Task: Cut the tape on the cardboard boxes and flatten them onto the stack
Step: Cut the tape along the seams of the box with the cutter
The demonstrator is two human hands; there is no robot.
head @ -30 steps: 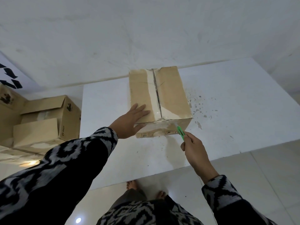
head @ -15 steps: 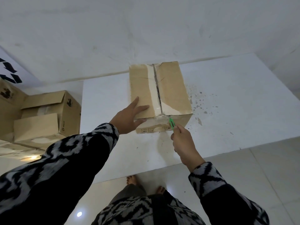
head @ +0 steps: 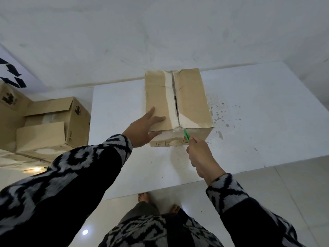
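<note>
Two hands: both are at the near end of one box, and I see them from the head camera.
Box: a brown cardboard box stands on the white table, with its far end close to the wall.
Seam: the two top flaps meet in a dark line along the middle of the box, and a pale strip of tape runs just beside this line.
Left hand: my left hand lies flat on the near left corner of the box top, fingers straight and spread, and the thumb goes down over the front face. It presses and grips nothing.
Right hand: my right hand is curled around a green cutter and holds it firmly.
Cutter: its tip points up and touches the top edge of the front face, just where the seam ends. I cannot tell if the blade is inside the tape.
Front face: clear tape and some small printed marks are here, partly hidden by the right hand.
Table: grey spots are on the surface to the right of the box.
Other boxes: more cardboard boxes are on the floor to the left of the table, one with open flaps.
Below: my bare feet stand on pale tiles near the table edge.
</note>
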